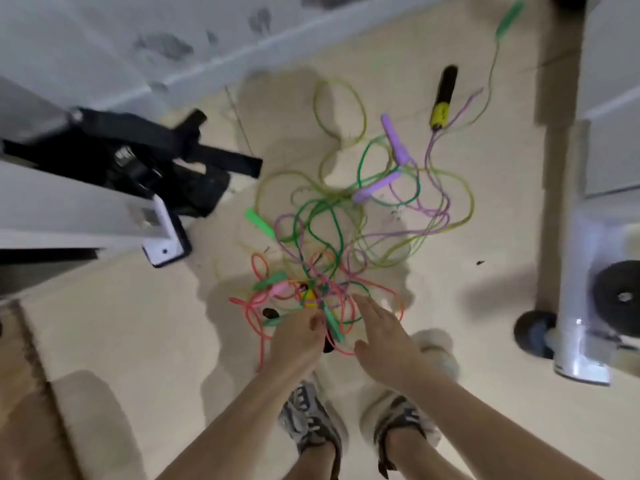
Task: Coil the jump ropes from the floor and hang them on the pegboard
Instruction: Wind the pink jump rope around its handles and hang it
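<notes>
pale beige floor [121,323] runs up to a white wall [104,46] at the top. the ropes [332,244] lie on the floor in one loose tangle just ahead of two shoes [310,420], with green, yellow-green, purple and pink cords looping across each other; the knot is too dense to count the ropes themselves. the handles count more easily: four green handles [259,223], one at the tangle's left edge, two in the dense near part and one well apart at the top right on a long thin cord; two purple handles [375,190] near each other in the far half; one black-and-yellow handle [443,97] lying just beyond the loops; and one pink handle [280,289] in the near clump. the left hand [298,337] has its fingers curled into the near edge of the tangle and grips cords beside a green handle, though blur hides exactly what it pinches. the right hand [384,341] is wide, fingers straight and spread at the tangle's near right edge; whether it touches i cannot tell. at left a black strapped bag [138,157] lies by a white panel, its contents hidden, with a white device [164,244] just beside it. at right a white post [581,271] stands by one dark weight plate [620,296].
</notes>
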The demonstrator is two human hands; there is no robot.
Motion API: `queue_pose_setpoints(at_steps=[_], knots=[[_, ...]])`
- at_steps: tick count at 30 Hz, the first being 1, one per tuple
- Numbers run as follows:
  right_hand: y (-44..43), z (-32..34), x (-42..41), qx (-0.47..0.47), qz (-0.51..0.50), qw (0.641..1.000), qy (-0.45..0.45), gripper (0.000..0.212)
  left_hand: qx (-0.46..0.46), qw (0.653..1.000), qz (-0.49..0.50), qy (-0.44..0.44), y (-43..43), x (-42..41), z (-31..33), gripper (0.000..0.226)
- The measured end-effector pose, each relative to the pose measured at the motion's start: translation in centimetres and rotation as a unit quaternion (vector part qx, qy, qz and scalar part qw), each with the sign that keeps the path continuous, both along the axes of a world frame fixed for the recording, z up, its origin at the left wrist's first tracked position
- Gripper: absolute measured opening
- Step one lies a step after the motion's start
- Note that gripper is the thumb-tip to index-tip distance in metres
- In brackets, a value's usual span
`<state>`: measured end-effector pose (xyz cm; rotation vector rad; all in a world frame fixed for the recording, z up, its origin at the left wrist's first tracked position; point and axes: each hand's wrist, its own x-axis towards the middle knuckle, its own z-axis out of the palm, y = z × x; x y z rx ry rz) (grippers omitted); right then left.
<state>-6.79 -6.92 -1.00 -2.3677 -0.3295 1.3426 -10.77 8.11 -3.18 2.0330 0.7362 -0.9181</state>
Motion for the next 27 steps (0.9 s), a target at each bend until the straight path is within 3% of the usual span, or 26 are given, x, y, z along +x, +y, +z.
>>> queue_pose_setpoints(at_steps=[4, 6, 8, 12, 14, 16, 19, 22, 24, 27], knots=[[-1.0, -10.4, -2.4, 0.001, -0.135, 0.986, 0.101, 0.081, -0.062, 0.992, 0.096, 0.051, -4.6, -0.1, -11.8, 0.032], [-1.4, -13.2, -3.4, 0.02, -0.19, 0.971, 0.146, 0.083, -0.091, 0.973, 0.201, 0.074, -6.3, -0.1, -14.9, 0.03], [-1.8, -14.2, -4.0, 0.053, -0.256, 0.95, 0.172, 0.08, -0.09, 0.951, 0.292, 0.055, -7.2, -0.1, -16.0, 0.024], [-2.0, -11.6, -4.0, 0.123, -0.432, 0.881, 0.15, 0.054, -0.011, 0.969, 0.242, -0.051, -6.1, 0.2, -11.6, 0.013], [-1.6, -7.2, -3.3, 0.145, -0.444, 0.877, 0.111, 0.061, -0.017, 0.978, 0.177, -0.108, -4.7, 1.4, -5.9, 0.019], [-0.6, -1.0, -1.8, 0.168, -0.404, 0.897, 0.059, 0.087, -0.01, 0.978, 0.101, -0.181, -3.2, 3.7, 2.0, 0.016], [1.7, 10.6, 2.1, 0.232, -0.297, 0.925, -0.048, 0.115, -0.02, 0.952, 0.078, -0.294, -1.1, 8.5, 16.5, 0.012], [3.3, 22.7, 7.1, 0.298, -0.249, 0.911, -0.137, 0.129, -0.04, 0.932, 0.033, -0.359, 0.3, 13.2, 32.5, 0.012], [4.0, 31.5, 10.5, 0.339, -0.259, 0.893, -0.142, 0.122, -0.074, 0.92, 0.0, -0.385, 0.6, 15.3, 42.9, 0.019], [4.0, 43.0, 14.0, 0.38, -0.213, 0.888, -0.148, 0.081, -0.151, 0.881, 0.006, -0.448, 0.2, 17.0, 57.7, 0.017]])
